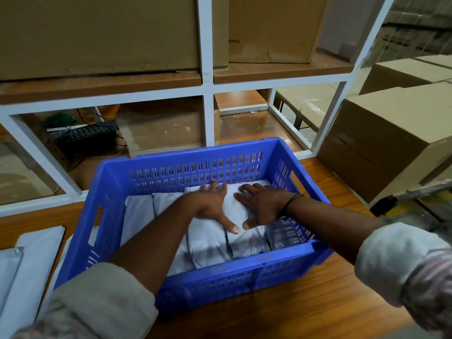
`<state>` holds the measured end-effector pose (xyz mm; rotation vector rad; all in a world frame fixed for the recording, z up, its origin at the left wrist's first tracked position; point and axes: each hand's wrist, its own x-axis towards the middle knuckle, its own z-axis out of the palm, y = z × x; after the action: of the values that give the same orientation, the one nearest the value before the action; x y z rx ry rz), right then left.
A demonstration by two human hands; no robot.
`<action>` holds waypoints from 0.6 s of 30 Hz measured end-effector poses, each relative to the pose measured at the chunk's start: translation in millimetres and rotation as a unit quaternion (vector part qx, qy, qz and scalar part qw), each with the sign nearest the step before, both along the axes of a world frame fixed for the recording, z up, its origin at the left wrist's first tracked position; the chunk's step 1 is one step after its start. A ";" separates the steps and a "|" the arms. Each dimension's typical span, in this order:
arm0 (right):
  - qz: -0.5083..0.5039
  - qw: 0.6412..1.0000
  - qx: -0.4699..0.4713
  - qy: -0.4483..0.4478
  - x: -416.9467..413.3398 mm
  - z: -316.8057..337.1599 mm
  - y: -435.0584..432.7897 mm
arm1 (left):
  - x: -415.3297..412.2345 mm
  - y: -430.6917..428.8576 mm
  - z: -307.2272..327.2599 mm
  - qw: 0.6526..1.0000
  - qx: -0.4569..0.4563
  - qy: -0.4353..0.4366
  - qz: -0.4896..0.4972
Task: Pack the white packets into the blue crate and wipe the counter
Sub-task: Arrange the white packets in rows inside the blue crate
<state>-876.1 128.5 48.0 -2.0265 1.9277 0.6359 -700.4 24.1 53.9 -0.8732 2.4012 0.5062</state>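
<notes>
A blue slotted crate point(234, 272) stands on the wooden counter point(293, 311) in front of me. Several white packets point(139, 214) lie flat inside it, side by side. My left hand point(212, 204) and my right hand point(261, 204) both rest on a packet point(244, 238) in the right half of the crate, fingers spread and palms down, thumbs nearly meeting. Neither hand grips anything. More white packets point(27, 270) lie on the counter to the left of the crate.
A white-framed shelf point(208, 89) with large cardboard boxes point(97, 33) rises behind the crate. A black keyboard point(83, 138) with cables sits low at left. Stacked cardboard boxes point(391, 143) stand at the right, close to the counter's end.
</notes>
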 end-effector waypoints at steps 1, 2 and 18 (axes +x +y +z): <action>0.002 1.000 -0.002 -0.004 -1.0 0.3 -0.1 | 4.6 -5.7 5.5 0.999 -0.019 -0.028 0.002; 0.002 1.000 -0.004 -0.009 -2.9 0.3 -0.2 | 9.3 -10.2 9.5 0.998 -0.037 -0.060 0.003; -0.005 1.000 0.013 -0.027 -2.3 6.0 5.2 | 42.9 -13.1 -22.4 0.999 -0.013 -0.025 -0.038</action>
<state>-878.4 133.8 54.0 -1.9974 1.8890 0.5951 -657.5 11.0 31.5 -0.7932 2.3903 0.4189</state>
